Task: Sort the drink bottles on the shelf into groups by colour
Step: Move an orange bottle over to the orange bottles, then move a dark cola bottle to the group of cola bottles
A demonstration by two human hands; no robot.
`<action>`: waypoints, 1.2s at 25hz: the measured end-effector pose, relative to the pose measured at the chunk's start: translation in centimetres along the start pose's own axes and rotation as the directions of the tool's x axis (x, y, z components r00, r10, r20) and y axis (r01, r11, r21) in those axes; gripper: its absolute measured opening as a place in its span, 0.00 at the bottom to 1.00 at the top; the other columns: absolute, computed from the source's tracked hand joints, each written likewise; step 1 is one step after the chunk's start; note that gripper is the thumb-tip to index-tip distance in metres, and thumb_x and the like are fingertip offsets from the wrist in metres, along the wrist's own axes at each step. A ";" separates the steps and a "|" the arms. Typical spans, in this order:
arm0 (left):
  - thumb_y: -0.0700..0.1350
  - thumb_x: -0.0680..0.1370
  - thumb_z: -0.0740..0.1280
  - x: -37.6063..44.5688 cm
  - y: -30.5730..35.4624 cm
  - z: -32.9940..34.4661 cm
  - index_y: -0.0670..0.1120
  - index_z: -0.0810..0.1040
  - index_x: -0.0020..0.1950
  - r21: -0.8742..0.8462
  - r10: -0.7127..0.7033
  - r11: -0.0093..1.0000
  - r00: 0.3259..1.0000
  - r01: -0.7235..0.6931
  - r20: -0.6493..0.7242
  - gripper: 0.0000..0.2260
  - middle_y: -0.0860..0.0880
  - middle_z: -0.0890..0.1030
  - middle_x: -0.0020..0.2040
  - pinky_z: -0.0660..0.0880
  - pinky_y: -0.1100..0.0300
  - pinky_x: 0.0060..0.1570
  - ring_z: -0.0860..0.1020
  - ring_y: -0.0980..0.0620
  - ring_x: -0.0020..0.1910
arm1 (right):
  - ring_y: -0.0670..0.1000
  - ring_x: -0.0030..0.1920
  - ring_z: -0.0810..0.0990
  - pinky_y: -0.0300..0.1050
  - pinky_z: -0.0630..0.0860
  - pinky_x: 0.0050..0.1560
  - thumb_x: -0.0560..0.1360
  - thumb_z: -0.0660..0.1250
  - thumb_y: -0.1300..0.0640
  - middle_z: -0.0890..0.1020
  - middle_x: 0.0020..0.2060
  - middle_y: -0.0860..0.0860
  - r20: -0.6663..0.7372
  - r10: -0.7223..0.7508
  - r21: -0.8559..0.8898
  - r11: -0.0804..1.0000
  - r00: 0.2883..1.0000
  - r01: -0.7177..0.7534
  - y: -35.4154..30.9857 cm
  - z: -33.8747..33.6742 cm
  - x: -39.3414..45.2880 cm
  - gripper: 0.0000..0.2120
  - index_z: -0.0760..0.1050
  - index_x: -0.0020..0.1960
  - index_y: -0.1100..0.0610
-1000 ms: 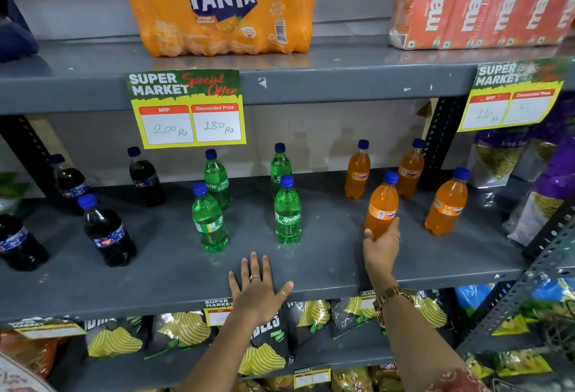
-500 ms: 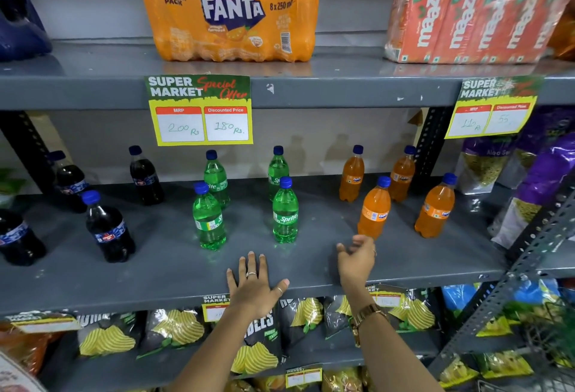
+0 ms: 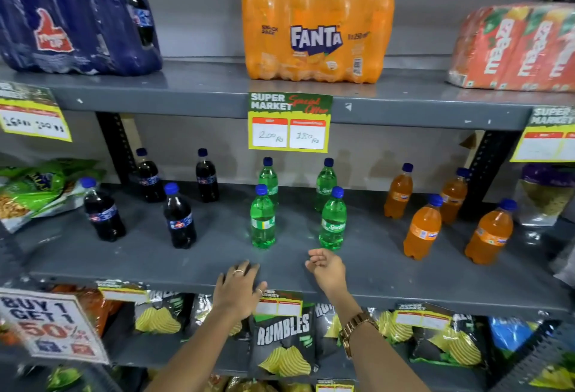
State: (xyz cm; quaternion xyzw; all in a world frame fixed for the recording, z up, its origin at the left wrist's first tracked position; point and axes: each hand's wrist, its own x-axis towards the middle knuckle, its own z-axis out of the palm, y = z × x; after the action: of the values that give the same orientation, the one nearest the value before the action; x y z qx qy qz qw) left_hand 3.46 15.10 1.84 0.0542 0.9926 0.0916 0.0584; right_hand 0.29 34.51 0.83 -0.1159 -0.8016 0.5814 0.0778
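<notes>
On the grey middle shelf (image 3: 367,270) stand three groups of small blue-capped bottles. Several dark cola bottles (image 3: 179,217) are at the left, several green Sprite bottles (image 3: 332,220) in the middle, several orange Fanta bottles (image 3: 422,228) at the right. My left hand (image 3: 238,289) lies flat on the shelf's front edge, fingers spread, holding nothing. My right hand (image 3: 328,268) hovers just in front of the nearest green bottle, fingers loosely curled, empty and touching no bottle.
The upper shelf carries a blue cola multipack (image 3: 74,18), an orange Fanta multipack (image 3: 314,21) and a red Maaza pack (image 3: 516,49). Price tags (image 3: 289,122) hang from its edge. Snack bags (image 3: 34,192) flank the bottles; chip bags (image 3: 283,345) fill the lower shelf.
My right hand let go of the front orange bottle and drew back leftwards to the green bottles. The view shifted left, showing more cola bottles. My left hand stayed on the edge.
</notes>
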 end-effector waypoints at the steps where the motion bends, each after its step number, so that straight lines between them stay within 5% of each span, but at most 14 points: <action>1: 0.58 0.81 0.53 -0.2 -1.2 -0.2 0.51 0.56 0.77 0.004 -0.041 0.999 0.999 0.041 -0.021 0.25 0.50 0.56 0.78 0.54 0.47 0.74 0.55 0.47 0.76 | 0.51 0.36 0.74 0.24 0.72 0.34 0.68 0.66 0.73 0.74 0.29 0.48 0.045 0.003 0.012 1.000 0.999 -0.004 -0.4 1.3 -0.1 0.09 0.77 0.49 0.69; 5: 0.60 0.80 0.52 -0.8 -6.6 -1.1 0.47 0.54 0.77 0.009 -0.192 0.981 0.980 0.192 -0.052 0.29 0.49 0.56 0.78 0.55 0.48 0.74 0.55 0.47 0.76 | 0.43 0.31 0.75 0.24 0.71 0.31 0.69 0.62 0.76 0.76 0.34 0.53 0.250 0.017 0.017 1.000 0.968 -0.022 -2.3 7.0 -0.6 0.13 0.74 0.54 0.74; 9: 0.63 0.79 0.52 -1.3 -11.2 -2.0 0.43 0.49 0.78 -0.037 -0.314 0.949 0.949 0.313 -0.031 0.34 0.47 0.52 0.79 0.53 0.47 0.75 0.51 0.47 0.78 | 0.66 0.55 0.77 0.22 0.71 0.38 0.70 0.65 0.73 0.79 0.56 0.65 0.396 -0.025 -0.024 0.999 0.918 0.038 -3.8 12.5 -1.1 0.18 0.72 0.60 0.68; 13: 0.68 0.77 0.50 -1.3 -14.3 -2.5 0.43 0.44 0.78 -0.055 -0.371 0.927 0.928 0.372 0.036 0.40 0.48 0.44 0.79 0.48 0.45 0.75 0.45 0.47 0.78 | 0.62 0.58 0.77 0.32 0.72 0.47 0.70 0.67 0.71 0.77 0.60 0.62 0.474 -0.018 -0.027 0.999 0.880 0.036 -5.3 16.1 -0.8 0.21 0.70 0.62 0.65; 16: 0.70 0.75 0.48 -0.9 -15.1 -2.2 0.43 0.39 0.78 -0.021 -0.377 0.925 0.922 0.380 0.086 0.43 0.49 0.39 0.79 0.45 0.45 0.76 0.41 0.47 0.78 | 0.62 0.60 0.75 0.30 0.72 0.44 0.70 0.67 0.71 0.75 0.62 0.62 0.495 -0.006 -0.020 1.000 0.869 0.018 -6.4 18.0 -0.4 0.24 0.67 0.65 0.66; 22: 0.71 0.74 0.49 -0.2 -15.9 -1.7 0.47 0.38 0.78 -0.016 -0.372 0.926 0.917 0.378 0.144 0.43 0.50 0.36 0.78 0.42 0.45 0.76 0.37 0.47 0.77 | 0.54 0.58 0.75 0.44 0.70 0.60 0.70 0.72 0.58 0.76 0.58 0.61 0.501 0.009 -0.069 0.997 0.866 0.030 -8.1 21.0 0.6 0.34 0.60 0.71 0.56; 30: 0.72 0.73 0.48 -0.1 -16.0 -1.9 0.48 0.34 0.77 -0.047 -0.373 0.920 0.905 0.390 0.206 0.43 0.51 0.31 0.77 0.38 0.44 0.74 0.33 0.48 0.76 | 0.50 0.45 0.76 0.39 0.70 0.49 0.68 0.73 0.58 0.80 0.44 0.57 0.472 -0.095 -0.048 0.990 0.877 0.133 -9.7 22.6 0.7 0.21 0.72 0.60 0.58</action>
State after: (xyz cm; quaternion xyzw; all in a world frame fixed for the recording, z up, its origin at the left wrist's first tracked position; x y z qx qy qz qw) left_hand 1.82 -0.89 0.66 -0.1351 0.9687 0.1156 0.1734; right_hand -7.13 11.16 2.97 0.0723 -0.8243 0.5545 -0.0885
